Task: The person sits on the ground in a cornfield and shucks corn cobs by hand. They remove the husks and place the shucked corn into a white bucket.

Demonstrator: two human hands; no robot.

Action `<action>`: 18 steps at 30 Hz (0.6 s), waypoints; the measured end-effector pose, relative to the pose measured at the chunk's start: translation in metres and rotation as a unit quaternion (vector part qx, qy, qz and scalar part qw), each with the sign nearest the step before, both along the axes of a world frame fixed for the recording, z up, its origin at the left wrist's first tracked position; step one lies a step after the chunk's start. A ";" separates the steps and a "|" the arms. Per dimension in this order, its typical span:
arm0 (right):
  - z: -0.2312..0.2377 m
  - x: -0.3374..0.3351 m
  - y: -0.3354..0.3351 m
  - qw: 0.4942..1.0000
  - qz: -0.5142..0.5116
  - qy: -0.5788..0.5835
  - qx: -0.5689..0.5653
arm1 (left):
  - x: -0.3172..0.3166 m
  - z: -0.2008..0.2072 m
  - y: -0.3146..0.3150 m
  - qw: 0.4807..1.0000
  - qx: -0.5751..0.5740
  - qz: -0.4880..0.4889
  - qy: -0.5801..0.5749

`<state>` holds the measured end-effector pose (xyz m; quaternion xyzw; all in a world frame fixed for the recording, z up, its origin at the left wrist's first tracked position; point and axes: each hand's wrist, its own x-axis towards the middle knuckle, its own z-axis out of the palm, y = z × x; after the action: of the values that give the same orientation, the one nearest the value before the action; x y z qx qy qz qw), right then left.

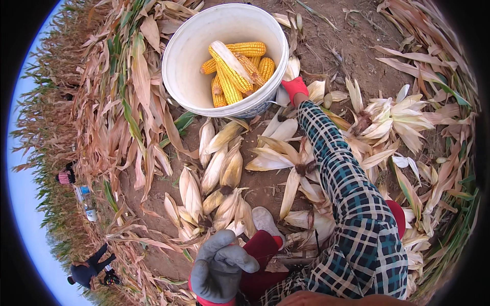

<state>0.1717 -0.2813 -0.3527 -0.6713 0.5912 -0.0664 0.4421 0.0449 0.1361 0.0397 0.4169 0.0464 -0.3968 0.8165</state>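
A white bucket stands at the far middle, with several husked yellow corn cobs inside. A strip of pale husk lies across one cob. My right hand, in a red glove, reaches to the bucket's right side, among pale husks. Its fingers are hidden, so I cannot see what they grip. Close to me, my left hand wears a grey-palmed glove with red edging. Its fingers curl in toward the thumb, and nothing shows in them. Several corn ears in dry husks lie on the soil between my left hand and the bucket.
Heaps of dry cornstalks line the left, and more stalks curve along the right. Peeled-back husks lie right of my sleeve. My pale shoe shows near the ears. A person in dark clothes is far left.
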 end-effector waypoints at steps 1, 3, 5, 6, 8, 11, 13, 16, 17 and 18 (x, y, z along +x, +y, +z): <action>-0.002 -0.018 -0.001 0.999 -0.011 -0.039 -0.003 | 0.002 -0.002 -0.003 1.000 -0.014 -0.026 -0.008; -0.003 -0.050 0.011 0.988 -0.071 -0.123 0.060 | 0.005 -0.002 -0.012 0.996 -0.037 -0.071 -0.032; 0.021 -0.068 0.080 0.931 -0.062 -0.278 0.229 | 0.002 0.005 -0.011 0.996 -0.063 -0.056 -0.030; 0.014 -0.097 0.081 0.961 -0.002 -0.215 0.174 | 0.001 0.008 -0.020 0.993 -0.089 -0.078 -0.024; 0.023 -0.127 0.121 0.902 -0.042 -0.296 0.312 | 0.002 0.007 -0.032 0.986 -0.113 -0.115 -0.034; 0.074 -0.146 0.179 0.709 -0.109 -0.446 0.534 | 0.015 -0.010 -0.046 0.975 -0.148 -0.158 -0.054; 0.140 -0.154 0.205 0.668 -0.026 -0.536 0.516 | 0.025 -0.010 -0.051 0.988 -0.034 -0.097 -0.116; 0.214 -0.178 0.194 0.618 0.068 -0.638 0.454 | 0.035 -0.023 -0.074 0.977 0.024 0.014 -0.214; 0.250 -0.188 0.194 0.620 0.093 -0.653 0.426 | 0.035 -0.017 -0.079 0.964 0.064 0.008 -0.258; 0.279 -0.197 0.193 0.622 0.117 -0.666 0.395 | 0.030 -0.021 -0.086 0.949 0.073 0.016 -0.306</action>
<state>-0.0253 -0.0884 -0.0733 -0.2680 0.0208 -0.2029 0.9416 0.0751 0.0503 0.0190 0.5758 -0.1704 -0.2325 0.7651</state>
